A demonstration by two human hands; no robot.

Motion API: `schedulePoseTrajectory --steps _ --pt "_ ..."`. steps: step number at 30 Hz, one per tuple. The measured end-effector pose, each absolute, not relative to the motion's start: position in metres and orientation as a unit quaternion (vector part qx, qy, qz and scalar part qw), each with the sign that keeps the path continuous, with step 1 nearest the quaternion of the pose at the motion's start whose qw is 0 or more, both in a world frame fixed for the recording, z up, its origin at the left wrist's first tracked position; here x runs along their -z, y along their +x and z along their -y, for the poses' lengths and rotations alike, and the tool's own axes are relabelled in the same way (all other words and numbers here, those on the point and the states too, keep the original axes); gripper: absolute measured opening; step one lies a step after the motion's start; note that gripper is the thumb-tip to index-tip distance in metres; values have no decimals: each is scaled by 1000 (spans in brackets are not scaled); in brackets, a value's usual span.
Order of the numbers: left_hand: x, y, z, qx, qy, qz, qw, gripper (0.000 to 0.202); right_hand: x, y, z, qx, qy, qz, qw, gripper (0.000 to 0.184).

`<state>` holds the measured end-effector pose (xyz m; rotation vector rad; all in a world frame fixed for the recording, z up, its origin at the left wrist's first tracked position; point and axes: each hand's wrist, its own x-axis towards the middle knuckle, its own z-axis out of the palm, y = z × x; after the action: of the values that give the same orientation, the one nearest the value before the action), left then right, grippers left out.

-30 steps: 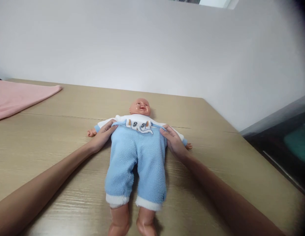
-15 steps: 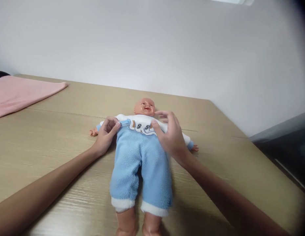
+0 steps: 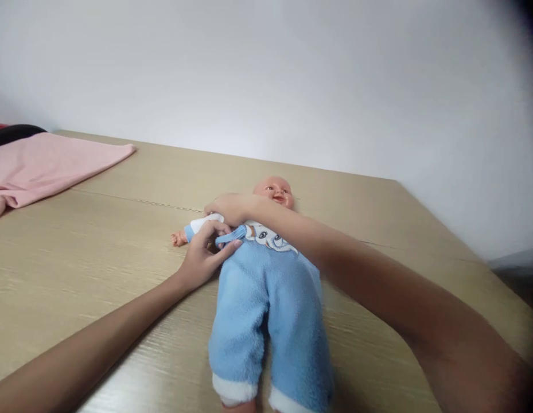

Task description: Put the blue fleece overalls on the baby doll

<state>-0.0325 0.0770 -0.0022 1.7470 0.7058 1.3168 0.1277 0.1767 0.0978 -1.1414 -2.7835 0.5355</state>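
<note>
Currently, the plastic baby doll in blue fleece trousers and white top (image 3: 266,275) lies face-up near the middle of the light wooden table (image 3: 98,241). Left hand (image 3: 206,255) pinches the blue strap (image 3: 232,234) at the waistband between thumb and fingers. Right hand (image 3: 229,207) crosses over the chest, fingers curled on the doll's shoulder; whether it grips cloth cannot be told. Judged step: fitting the strap, which calls for steadying the torso. Pink cloth (image 3: 46,166) lies well apart, far left.

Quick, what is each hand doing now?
Left hand: closed, pinching the blue strap.
Right hand: resting on the doll; grip cannot be told.
</note>
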Motion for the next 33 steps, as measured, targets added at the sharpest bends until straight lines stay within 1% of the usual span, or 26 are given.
schedulePoseTrajectory --steps 1,2,4,5,7,9,11,12,14,15,17,20,23,27,29,31,33 --pt "4 -33 -78 -541 695 -282 381 23 -99 126 -173 -179 -372 911 14 22" --pt "7 -33 -79 -562 695 -283 349 18 -100 127 -169 -183 -373 909 7 17" --pt "11 -34 -80 -599 694 -285 279 11 -103 130 -159 -184 -385 904 25 12" --pt "13 -35 -81 -608 701 -278 249 8 -104 133 -153 -184 -393 900 44 12" --pt "14 -36 -80 -614 724 -237 209 8 -103 139 -142 -190 -410 886 102 17" --pt "12 -37 -79 -609 748 -172 201 13 -100 146 -133 -204 -428 865 166 26" --pt "9 -38 -78 -603 763 -114 202 17 -96 154 -127 -221 -440 844 212 37" --pt "8 -38 -77 -600 769 -96 198 18 -93 158 -126 -241 -445 833 223 39" --pt "8 -41 -76 -600 775 -87 180 20 -89 166 -127 -305 -447 806 240 38" --pt "11 -43 -76 -603 775 -95 166 21 -87 169 -128 -341 -444 790 250 37" --pt "18 -48 -76 -614 769 -121 135 24 -84 176 -131 -399 -439 760 265 41" --pt "29 -51 -75 -639 742 -174 106 24 -83 182 -134 -410 -436 756 265 51" --pt "30 -46 -73 -661 708 -195 154 18 -83 183 -132 -384 -431 772 264 48" --pt "14 -33 -68 -658 641 -212 333 7 -90 185 -121 -349 -426 788 277 38" --pt "4 -29 -67 -647 602 -239 402 9 -95 189 -112 -336 -441 783 282 32" --pt "-4 -29 -68 -641 589 -254 423 15 -100 196 -99 -336 -462 774 275 31" --pt "-11 -30 -69 -636 597 -252 419 18 -102 203 -86 -347 -467 771 260 42"
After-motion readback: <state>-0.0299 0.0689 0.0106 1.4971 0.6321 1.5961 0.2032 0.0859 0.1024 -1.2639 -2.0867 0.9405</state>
